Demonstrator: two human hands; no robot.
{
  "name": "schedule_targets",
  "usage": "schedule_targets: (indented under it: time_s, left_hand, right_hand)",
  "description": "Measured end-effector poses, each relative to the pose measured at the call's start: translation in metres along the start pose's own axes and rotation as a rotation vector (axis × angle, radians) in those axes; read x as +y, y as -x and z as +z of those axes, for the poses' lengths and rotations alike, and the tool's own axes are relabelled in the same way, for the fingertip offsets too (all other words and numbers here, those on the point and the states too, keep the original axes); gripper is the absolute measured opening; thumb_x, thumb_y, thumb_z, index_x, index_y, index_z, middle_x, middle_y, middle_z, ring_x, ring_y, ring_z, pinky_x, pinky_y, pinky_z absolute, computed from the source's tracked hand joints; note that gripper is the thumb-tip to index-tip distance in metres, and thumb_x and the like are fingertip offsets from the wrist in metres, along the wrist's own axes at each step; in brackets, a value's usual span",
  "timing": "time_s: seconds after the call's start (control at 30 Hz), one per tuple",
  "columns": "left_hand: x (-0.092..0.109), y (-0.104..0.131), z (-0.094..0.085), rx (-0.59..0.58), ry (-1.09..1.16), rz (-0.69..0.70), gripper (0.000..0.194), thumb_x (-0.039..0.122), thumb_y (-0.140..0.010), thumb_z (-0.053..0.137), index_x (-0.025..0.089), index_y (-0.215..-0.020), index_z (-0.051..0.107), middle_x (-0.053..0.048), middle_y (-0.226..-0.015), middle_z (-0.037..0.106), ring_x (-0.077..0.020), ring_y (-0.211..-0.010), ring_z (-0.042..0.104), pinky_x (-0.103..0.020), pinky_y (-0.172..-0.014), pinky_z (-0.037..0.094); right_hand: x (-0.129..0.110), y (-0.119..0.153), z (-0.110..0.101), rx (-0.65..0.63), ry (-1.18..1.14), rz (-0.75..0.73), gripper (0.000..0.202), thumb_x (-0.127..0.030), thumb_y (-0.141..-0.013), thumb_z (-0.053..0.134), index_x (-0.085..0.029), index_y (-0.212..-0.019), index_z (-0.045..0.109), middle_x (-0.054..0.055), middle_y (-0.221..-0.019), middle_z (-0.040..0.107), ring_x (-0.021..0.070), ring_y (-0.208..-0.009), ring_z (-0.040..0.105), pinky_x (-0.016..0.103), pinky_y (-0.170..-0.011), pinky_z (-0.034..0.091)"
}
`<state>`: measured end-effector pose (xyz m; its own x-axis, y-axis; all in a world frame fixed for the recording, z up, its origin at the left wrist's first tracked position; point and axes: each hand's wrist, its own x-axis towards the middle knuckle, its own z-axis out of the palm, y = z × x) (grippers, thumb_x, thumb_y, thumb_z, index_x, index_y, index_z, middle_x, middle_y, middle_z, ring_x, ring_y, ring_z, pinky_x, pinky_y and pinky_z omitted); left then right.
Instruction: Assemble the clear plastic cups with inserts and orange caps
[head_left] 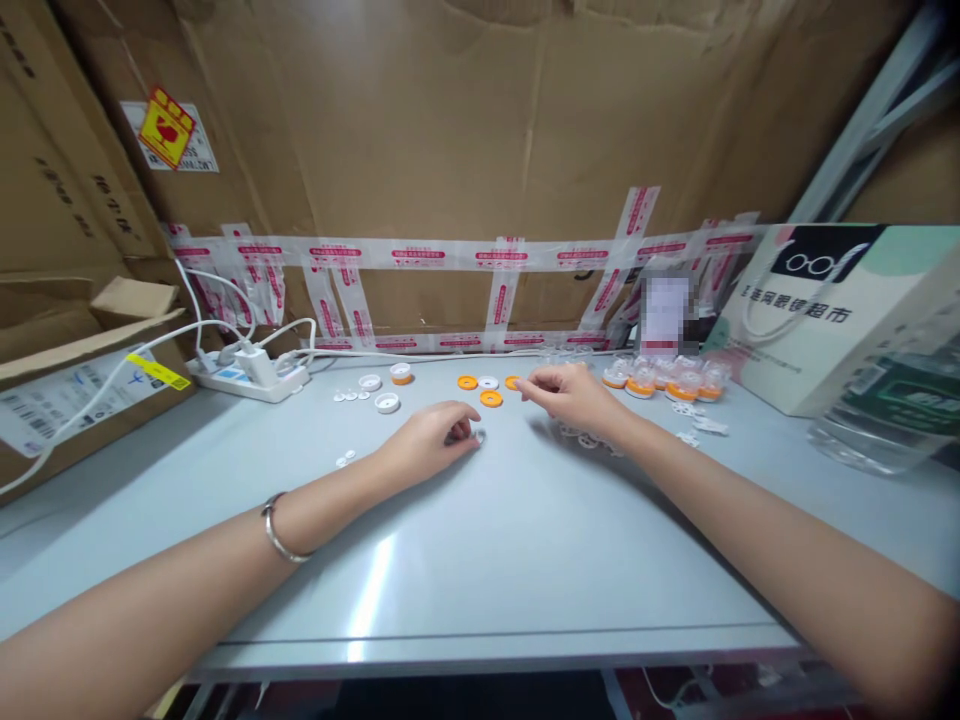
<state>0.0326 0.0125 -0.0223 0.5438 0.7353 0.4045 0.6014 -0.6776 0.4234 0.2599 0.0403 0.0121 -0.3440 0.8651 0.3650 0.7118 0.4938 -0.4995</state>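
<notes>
My left hand is low over the table, its fingers curled and thumb drawn in. By its fingertips shows the edge of a small pale, rounded piece, too little of it to name. Farther right, my right hand is closed, thumb and forefinger beside an orange disc at the edge of the group; whether they touch it I cannot tell. Close by lie another orange disc, a white disc and a nearer orange disc. White flat pieces lie partly hidden under my right wrist.
White round cups, an orange-and-white cup and small white discs sit at the left. Clear-topped orange-based pieces cluster at the right, near a paper bag and a water bottle. A power strip stands back left.
</notes>
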Motion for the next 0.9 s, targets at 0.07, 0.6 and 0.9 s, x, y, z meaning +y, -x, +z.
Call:
schedule_targets:
  time_s: [0.07,0.6,0.9]
  left_hand:
    - [0.000,-0.002,-0.004,0.015,-0.008,0.012,0.022,0.027,-0.080,0.056,0.018,-0.100,0.057,-0.005,-0.090,0.064,-0.0151,-0.077,0.060,-0.026,-0.068,0.047]
    - [-0.031,-0.002,-0.096,0.036,-0.385,-0.128,0.030,0.033,-0.087,0.042,0.017,-0.076,0.064,-0.004,-0.074,0.065,-0.0152,-0.066,0.057,-0.024,-0.060,0.039]
    - [-0.058,0.027,-0.113,0.127,-0.489,-0.087,0.026,0.031,-0.088,0.040,0.017,-0.087,0.062,-0.007,-0.085,0.063,-0.0184,-0.078,0.058,-0.028,-0.071,0.043]
  right_hand:
    - [0.000,0.000,0.002,-0.022,-0.007,-0.006,0.041,-0.047,-0.081,0.045,-0.015,-0.060,0.061,-0.006,-0.046,0.035,0.0076,-0.045,0.030,0.022,-0.047,0.023]
    - [0.008,-0.004,0.013,-0.046,0.072,-0.050,0.024,-0.034,-0.080,0.050,-0.017,-0.093,0.062,0.006,-0.090,0.062,0.0164,-0.077,0.055,0.027,-0.068,0.042]
    - [0.009,-0.029,0.025,-0.135,0.258,-0.001,0.036,-0.047,-0.072,0.059,-0.016,-0.090,0.057,0.011,-0.092,0.061,0.0263,-0.086,0.054,0.035,-0.073,0.040]
